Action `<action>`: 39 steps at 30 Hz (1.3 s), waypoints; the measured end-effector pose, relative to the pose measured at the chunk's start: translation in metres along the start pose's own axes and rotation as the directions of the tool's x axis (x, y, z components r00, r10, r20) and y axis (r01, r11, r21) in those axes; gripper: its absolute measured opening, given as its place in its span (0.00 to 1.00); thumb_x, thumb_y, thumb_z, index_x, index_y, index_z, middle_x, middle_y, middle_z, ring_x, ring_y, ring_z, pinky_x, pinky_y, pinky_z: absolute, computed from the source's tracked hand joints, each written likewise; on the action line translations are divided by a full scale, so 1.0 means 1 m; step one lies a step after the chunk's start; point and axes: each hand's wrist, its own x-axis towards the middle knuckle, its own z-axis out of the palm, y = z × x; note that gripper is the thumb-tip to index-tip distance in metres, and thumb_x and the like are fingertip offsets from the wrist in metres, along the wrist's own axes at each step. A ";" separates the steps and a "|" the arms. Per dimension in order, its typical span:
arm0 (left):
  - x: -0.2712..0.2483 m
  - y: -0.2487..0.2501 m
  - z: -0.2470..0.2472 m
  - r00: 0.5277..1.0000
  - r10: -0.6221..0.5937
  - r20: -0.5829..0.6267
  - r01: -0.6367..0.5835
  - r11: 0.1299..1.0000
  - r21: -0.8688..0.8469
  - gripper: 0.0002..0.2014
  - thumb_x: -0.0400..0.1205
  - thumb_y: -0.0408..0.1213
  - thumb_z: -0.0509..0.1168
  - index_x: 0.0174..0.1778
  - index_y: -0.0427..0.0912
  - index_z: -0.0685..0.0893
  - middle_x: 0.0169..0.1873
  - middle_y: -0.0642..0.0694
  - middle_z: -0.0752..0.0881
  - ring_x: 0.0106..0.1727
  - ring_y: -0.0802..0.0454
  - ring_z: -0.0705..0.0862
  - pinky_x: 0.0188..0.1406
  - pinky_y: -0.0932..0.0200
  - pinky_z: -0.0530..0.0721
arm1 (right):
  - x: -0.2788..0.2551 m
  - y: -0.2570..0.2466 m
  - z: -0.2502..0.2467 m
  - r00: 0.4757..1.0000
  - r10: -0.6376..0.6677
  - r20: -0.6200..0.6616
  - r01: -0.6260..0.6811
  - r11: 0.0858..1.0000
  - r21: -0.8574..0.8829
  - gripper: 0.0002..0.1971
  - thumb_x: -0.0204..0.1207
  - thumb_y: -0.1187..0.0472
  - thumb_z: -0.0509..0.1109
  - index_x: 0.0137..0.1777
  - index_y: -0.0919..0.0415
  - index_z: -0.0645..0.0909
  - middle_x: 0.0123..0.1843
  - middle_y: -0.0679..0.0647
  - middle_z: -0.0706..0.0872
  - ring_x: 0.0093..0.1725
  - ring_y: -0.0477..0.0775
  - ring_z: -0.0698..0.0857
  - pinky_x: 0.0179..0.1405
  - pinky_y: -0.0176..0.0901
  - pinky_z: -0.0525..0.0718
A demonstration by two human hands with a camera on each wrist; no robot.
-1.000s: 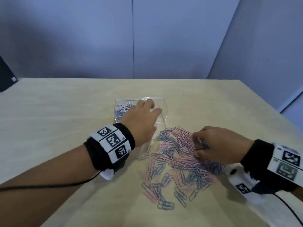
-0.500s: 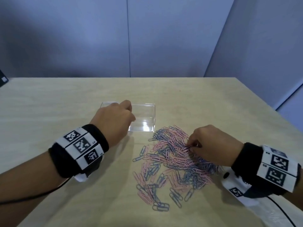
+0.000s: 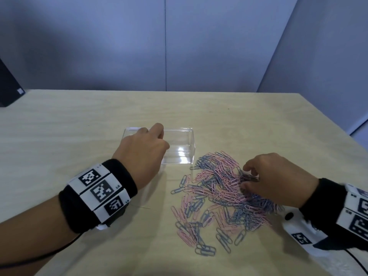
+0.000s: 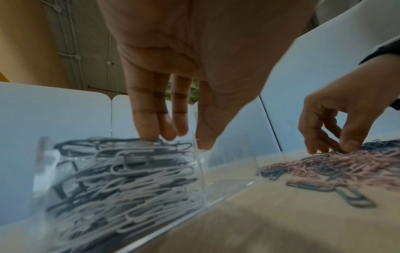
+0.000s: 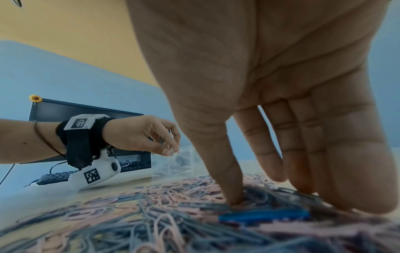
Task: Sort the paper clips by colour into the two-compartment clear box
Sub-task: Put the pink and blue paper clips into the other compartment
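A clear two-compartment box point(image 3: 179, 156) stands at mid-table. Its left compartment holds a heap of blue-grey clips point(image 4: 129, 171). In the head view the right compartment looks bare. My left hand point(image 4: 190, 138) hangs over the left compartment, fingers pointing down and one fingertip touching the heap. I see nothing between its thumb and fingers. A mixed pile of pink and blue paper clips point(image 3: 215, 192) lies right of the box. My right hand point(image 5: 270, 193) rests its thumb tip and fingertips point(image 5: 303, 188) on the pile's right side, thumb and fingers apart, over dark blue clips.
The wooden table point(image 3: 79, 136) is walled by blue-grey partitions. A dark monitor point(image 5: 86, 109) and keyboard point(image 5: 54, 178) sit beyond the left side. The table's right edge point(image 3: 328, 120) runs close behind my right hand. Loose clips point(image 3: 205, 250) reach toward the front edge.
My left hand has shifted left from the middle of the box to over its left compartment. The right hand stayed on the pile and its pinch has loosened.
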 end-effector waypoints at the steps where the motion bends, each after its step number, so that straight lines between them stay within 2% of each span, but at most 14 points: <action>1: 0.001 0.001 0.000 1.000 -0.004 0.004 0.004 1.000 0.004 0.09 0.80 0.32 0.65 0.47 0.51 0.88 0.52 0.52 0.76 0.42 0.49 0.79 0.26 0.58 0.68 | -0.001 0.000 0.001 1.000 0.010 0.014 -0.009 1.000 -0.004 0.17 0.77 0.43 0.71 0.55 0.55 0.86 0.48 0.51 0.89 0.46 0.52 0.87 0.48 0.47 0.86; 5: 0.005 0.003 -0.001 1.000 -0.005 0.026 0.004 1.000 0.020 0.11 0.81 0.32 0.63 0.50 0.52 0.87 0.54 0.52 0.75 0.45 0.50 0.79 0.29 0.58 0.69 | -0.001 -0.002 0.001 0.999 0.014 0.032 -0.015 1.000 0.013 0.08 0.79 0.51 0.70 0.49 0.52 0.89 0.42 0.48 0.89 0.40 0.49 0.86 0.42 0.44 0.86; 8: 0.009 0.005 -0.002 0.999 -0.012 0.044 0.011 1.000 0.006 0.11 0.82 0.33 0.62 0.51 0.51 0.87 0.54 0.52 0.75 0.47 0.50 0.77 0.30 0.57 0.70 | 0.001 -0.001 0.003 0.999 0.019 0.035 -0.019 1.000 0.001 0.08 0.78 0.54 0.70 0.45 0.55 0.89 0.39 0.49 0.89 0.38 0.50 0.87 0.41 0.46 0.86; 10: 0.007 0.006 -0.006 1.000 -0.005 0.019 0.005 1.000 -0.004 0.08 0.82 0.36 0.64 0.51 0.50 0.87 0.54 0.51 0.76 0.48 0.49 0.77 0.30 0.56 0.74 | 0.002 0.000 0.004 0.999 0.018 0.037 -0.018 1.000 -0.014 0.09 0.78 0.55 0.69 0.44 0.58 0.88 0.37 0.52 0.90 0.38 0.53 0.87 0.41 0.50 0.87; 12: 0.001 0.012 -0.014 0.999 0.035 -0.029 -0.036 0.999 -0.024 0.09 0.82 0.45 0.64 0.53 0.49 0.87 0.54 0.49 0.78 0.50 0.47 0.77 0.37 0.54 0.80 | 0.003 0.001 0.006 0.999 0.015 0.032 -0.014 1.000 -0.026 0.09 0.77 0.56 0.69 0.43 0.61 0.87 0.37 0.55 0.90 0.38 0.55 0.87 0.40 0.52 0.86; 15: -0.010 0.030 -0.026 0.980 0.147 0.135 -0.126 0.980 -0.152 0.22 0.82 0.59 0.58 0.66 0.50 0.80 0.60 0.51 0.76 0.57 0.51 0.76 0.54 0.55 0.79 | 0.005 0.002 0.009 1.000 0.005 0.029 -0.004 0.999 -0.039 0.10 0.77 0.57 0.69 0.43 0.63 0.86 0.38 0.58 0.90 0.39 0.58 0.88 0.39 0.55 0.87; 17: -0.015 0.044 -0.025 0.933 0.228 0.279 -0.156 0.953 -0.259 0.29 0.79 0.65 0.58 0.69 0.50 0.76 0.59 0.51 0.77 0.55 0.52 0.79 0.54 0.53 0.81 | 0.006 0.001 0.010 0.999 0.002 0.037 0.000 0.999 -0.050 0.10 0.78 0.57 0.68 0.43 0.63 0.86 0.38 0.57 0.89 0.39 0.59 0.88 0.39 0.54 0.86; 19: -0.016 0.053 -0.018 0.886 0.277 0.371 -0.180 0.944 -0.276 0.30 0.76 0.66 0.61 0.65 0.47 0.78 0.55 0.50 0.77 0.51 0.50 0.80 0.46 0.55 0.79 | 0.006 0.001 0.011 0.999 -0.003 0.048 0.006 0.998 -0.058 0.09 0.79 0.57 0.68 0.42 0.61 0.86 0.38 0.57 0.89 0.39 0.58 0.88 0.39 0.53 0.86; 21: -0.013 0.056 -0.009 0.860 0.302 0.411 -0.219 0.947 -0.236 0.25 0.77 0.61 0.65 0.58 0.44 0.80 0.51 0.48 0.78 0.48 0.49 0.80 0.41 0.56 0.76 | 0.006 0.000 0.011 0.999 -0.013 0.044 0.017 0.997 -0.073 0.09 0.78 0.59 0.67 0.41 0.62 0.85 0.37 0.57 0.88 0.38 0.59 0.87 0.39 0.54 0.85; 24: -0.002 0.056 -0.001 0.876 0.323 0.359 -0.249 0.939 -0.238 0.07 0.81 0.40 0.67 0.46 0.40 0.85 0.44 0.45 0.81 0.44 0.46 0.83 0.38 0.55 0.80 | 0.005 -0.002 0.011 0.998 -0.024 0.050 0.029 0.994 -0.107 0.09 0.78 0.59 0.66 0.40 0.61 0.84 0.37 0.57 0.87 0.38 0.60 0.86 0.38 0.54 0.83; 27: 0.004 0.055 0.003 0.883 0.307 0.354 -0.237 0.944 -0.227 0.07 0.75 0.24 0.63 0.34 0.37 0.83 0.35 0.42 0.84 0.37 0.44 0.84 0.32 0.54 0.82 | 0.003 -0.004 0.010 0.997 -0.035 0.065 0.044 0.988 -0.148 0.10 0.80 0.59 0.64 0.42 0.60 0.83 0.39 0.57 0.87 0.40 0.59 0.86 0.40 0.54 0.83; 31: 0.006 0.054 0.003 0.892 0.289 0.349 -0.213 0.947 -0.240 0.09 0.72 0.22 0.62 0.29 0.38 0.77 0.29 0.42 0.81 0.34 0.44 0.84 0.29 0.55 0.80 | 0.000 -0.008 0.009 0.998 -0.043 0.052 0.051 0.985 -0.165 0.10 0.80 0.59 0.61 0.43 0.59 0.82 0.41 0.54 0.85 0.42 0.58 0.85 0.42 0.52 0.82; 35: 0.005 0.050 0.003 0.896 0.247 0.368 -0.142 0.947 -0.288 0.05 0.73 0.24 0.63 0.37 0.35 0.83 0.36 0.40 0.85 0.37 0.44 0.86 0.33 0.54 0.84 | -0.002 -0.011 0.004 0.999 -0.040 0.032 0.044 0.990 -0.134 0.10 0.80 0.59 0.60 0.43 0.58 0.82 0.41 0.51 0.85 0.42 0.55 0.84 0.41 0.49 0.81; 39: 0.003 0.045 -0.001 0.893 0.231 0.387 -0.107 0.943 -0.316 0.04 0.73 0.28 0.67 0.40 0.34 0.86 0.38 0.40 0.87 0.38 0.43 0.87 0.34 0.53 0.86 | 0.000 -0.015 -0.014 0.998 -0.065 -0.019 0.065 0.998 -0.025 0.10 0.78 0.60 0.64 0.38 0.55 0.83 0.33 0.46 0.84 0.33 0.47 0.82 0.37 0.46 0.83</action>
